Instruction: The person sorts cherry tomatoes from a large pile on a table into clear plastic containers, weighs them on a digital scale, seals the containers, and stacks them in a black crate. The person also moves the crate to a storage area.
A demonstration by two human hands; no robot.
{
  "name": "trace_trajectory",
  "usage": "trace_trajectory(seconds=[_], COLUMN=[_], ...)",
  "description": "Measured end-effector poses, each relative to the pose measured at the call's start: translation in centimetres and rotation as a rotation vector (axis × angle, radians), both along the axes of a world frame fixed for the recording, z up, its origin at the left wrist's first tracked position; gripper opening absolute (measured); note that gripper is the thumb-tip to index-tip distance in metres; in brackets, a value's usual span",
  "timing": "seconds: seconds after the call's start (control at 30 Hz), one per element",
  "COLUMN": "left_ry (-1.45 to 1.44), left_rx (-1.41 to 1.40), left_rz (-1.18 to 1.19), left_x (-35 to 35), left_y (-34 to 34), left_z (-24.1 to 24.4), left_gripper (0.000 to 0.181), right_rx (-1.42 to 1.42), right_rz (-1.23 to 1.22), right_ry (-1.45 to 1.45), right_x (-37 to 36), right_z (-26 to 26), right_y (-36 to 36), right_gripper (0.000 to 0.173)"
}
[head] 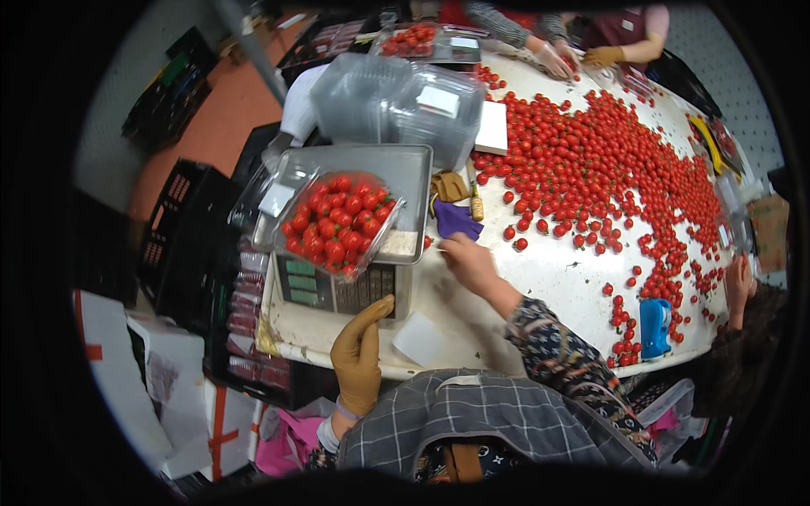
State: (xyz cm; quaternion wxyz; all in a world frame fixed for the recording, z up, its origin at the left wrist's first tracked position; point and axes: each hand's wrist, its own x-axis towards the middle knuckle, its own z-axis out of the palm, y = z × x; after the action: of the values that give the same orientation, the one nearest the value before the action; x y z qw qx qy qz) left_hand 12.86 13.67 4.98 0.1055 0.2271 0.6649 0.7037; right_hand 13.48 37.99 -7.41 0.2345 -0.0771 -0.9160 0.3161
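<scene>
A clear plastic clamshell (335, 221) full of cherry tomatoes rests on the metal pan (405, 164) of a digital scale, its lid folded back to the left. My left hand (359, 360), in a tan glove, holds nothing; its outstretched finger reaches the lower right of the scale's keypad (365, 288). Whether it presses a key cannot be told. Bare, my right hand (471, 262) hovers over the white table (544, 278) just right of the pan. Its fingertips are bent in near a loose tomato (428, 241), and a small pale spot shows there, too small to identify.
Stacked empty clamshells (398, 104) stand behind the scale. A purple glove (455, 219) and a wooden-handled tool (476, 205) lie beside it. Loose cherry tomatoes (582, 158) cover the table's right half, near a blue tape dispenser (655, 329). Co-workers' hands (557, 60) are across the table.
</scene>
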Motion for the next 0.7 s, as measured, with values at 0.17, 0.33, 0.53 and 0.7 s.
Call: trace_trajectory(seconds=[0.17, 0.33, 0.53, 0.7], left_ry=[0.074, 0.016, -0.123, -0.120], left_rx=[-0.067, -0.042, -0.062, 0.008], left_rz=[0.019, 0.040, -0.057, -0.131], left_x=[-0.5, -1.0, -1.1, -1.4], left_y=[0.0, 0.4, 1.1, 1.0], left_z=[-0.5, -0.9, -1.8, -1.2], left_gripper=[0.026, 0.027, 0.023, 0.025], right_rx=[0.152, 0.013, 0.394, 0.363], right_rz=[-0.063, -0.084, -0.479, -0.482], right_ry=[-0.227, -0.080, -0.013, -0.189], right_x=[-5.6, -1.4, 5.0, 7.4], right_z=[-3.6, -1.9, -5.2, -3.7], right_y=[-0.9, 0.7, 11.4, 12.5], right_gripper=[0.019, 0.023, 0.010, 0.030])
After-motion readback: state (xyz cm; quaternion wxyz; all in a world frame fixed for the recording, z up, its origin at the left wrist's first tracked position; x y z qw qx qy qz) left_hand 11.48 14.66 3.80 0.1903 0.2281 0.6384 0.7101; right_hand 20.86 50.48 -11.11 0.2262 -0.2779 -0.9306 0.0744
